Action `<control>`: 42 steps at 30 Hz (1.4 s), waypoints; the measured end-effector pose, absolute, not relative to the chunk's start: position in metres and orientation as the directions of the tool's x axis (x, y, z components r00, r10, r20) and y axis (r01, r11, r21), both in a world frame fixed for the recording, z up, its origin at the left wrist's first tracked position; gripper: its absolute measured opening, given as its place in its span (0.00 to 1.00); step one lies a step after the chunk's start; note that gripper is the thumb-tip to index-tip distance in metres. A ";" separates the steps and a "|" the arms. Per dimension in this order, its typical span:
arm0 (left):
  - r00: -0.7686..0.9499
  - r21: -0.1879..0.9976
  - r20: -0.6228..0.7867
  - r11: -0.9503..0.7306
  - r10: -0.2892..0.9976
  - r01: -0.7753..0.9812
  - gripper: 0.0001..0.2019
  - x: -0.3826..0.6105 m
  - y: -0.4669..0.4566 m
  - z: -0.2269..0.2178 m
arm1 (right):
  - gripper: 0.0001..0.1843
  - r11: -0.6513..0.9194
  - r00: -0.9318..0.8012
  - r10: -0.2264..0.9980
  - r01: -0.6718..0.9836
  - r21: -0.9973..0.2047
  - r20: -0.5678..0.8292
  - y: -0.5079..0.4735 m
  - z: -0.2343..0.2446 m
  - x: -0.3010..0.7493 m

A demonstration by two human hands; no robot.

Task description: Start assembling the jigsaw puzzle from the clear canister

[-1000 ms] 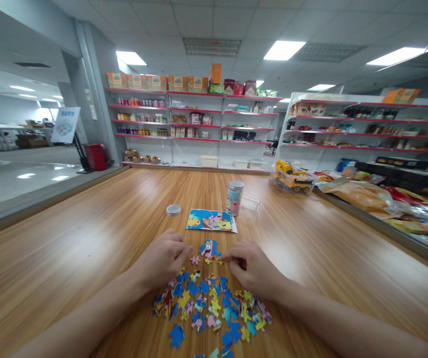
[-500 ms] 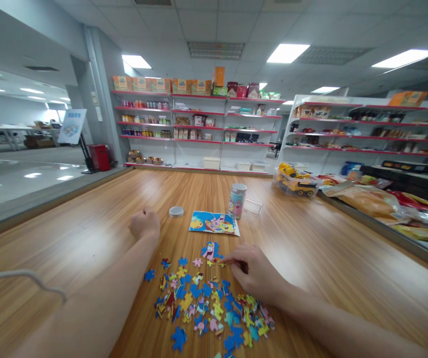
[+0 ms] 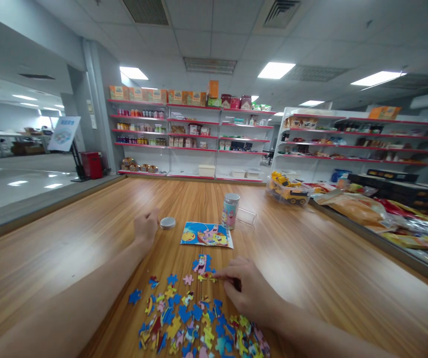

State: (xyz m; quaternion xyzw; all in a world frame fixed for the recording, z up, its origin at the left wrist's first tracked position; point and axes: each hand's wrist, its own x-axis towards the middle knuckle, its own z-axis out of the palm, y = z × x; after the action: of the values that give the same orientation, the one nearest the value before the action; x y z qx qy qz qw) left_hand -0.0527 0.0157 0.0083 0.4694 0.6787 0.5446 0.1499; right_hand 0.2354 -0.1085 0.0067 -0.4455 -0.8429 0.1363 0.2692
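My left hand (image 3: 147,227) rests on the table as a loose fist, just left of a round silver lid (image 3: 167,223); no object shows in it. My right hand (image 3: 249,288) is curled, its index fingertip on a small yellow-and-red jigsaw piece (image 3: 210,276). That piece lies at the lower edge of a few joined pieces with a pink cartoon figure (image 3: 201,263). Nearer to me spreads a heap of loose jigsaw pieces (image 3: 197,312), blue, yellow and pink. Beyond the joined pieces lies a picture sheet (image 3: 206,234) with cartoon figures.
A printed can (image 3: 230,211) stands behind the sheet, beside a thin clear frame-like object (image 3: 247,217). Farther right are a clear bin of yellow toy trucks (image 3: 288,189) and bagged goods (image 3: 363,211). Stocked shelves (image 3: 193,122) line the back.
The view has tilted up and shifted a little, so the table things appear lower and further left. My left fist sits nearer the lid. My right fingertip stays at the yellow-and-red jigsaw piece.
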 end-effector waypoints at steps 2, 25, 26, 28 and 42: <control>-0.359 0.876 0.303 -0.110 0.883 0.469 0.22 -0.044 0.000 0.004 | 0.18 0.566 -0.461 0.824 0.675 -0.474 0.329 -0.109 0.007 0.236; 0.751 0.770 0.040 -0.499 0.659 0.397 0.19 -0.027 -0.043 0.008 | 0.19 0.575 -0.458 0.817 0.689 -0.441 0.350 -0.109 0.009 0.234; 0.749 0.764 0.047 -0.507 0.661 0.399 0.19 -0.027 -0.042 0.008 | 0.19 0.576 -0.460 0.816 0.690 -0.438 0.349 -0.109 0.009 0.234; 0.746 0.760 0.048 -0.509 0.664 0.404 0.19 -0.027 -0.042 0.008 | 0.19 0.579 -0.459 0.814 0.689 -0.436 0.354 -0.109 0.009 0.235; 0.768 0.849 0.012 -0.412 0.641 0.331 0.14 -0.025 -0.044 0.010 | 0.18 0.590 -0.468 0.806 0.684 -0.429 0.362 -0.108 0.008 0.235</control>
State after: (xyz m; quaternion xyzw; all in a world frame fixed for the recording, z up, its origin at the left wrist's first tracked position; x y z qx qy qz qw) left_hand -0.0252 -0.0441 0.0097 0.8229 0.2953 0.1703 0.4545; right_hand 0.2349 -0.1079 0.0076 -0.4388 -0.8493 0.1125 0.2710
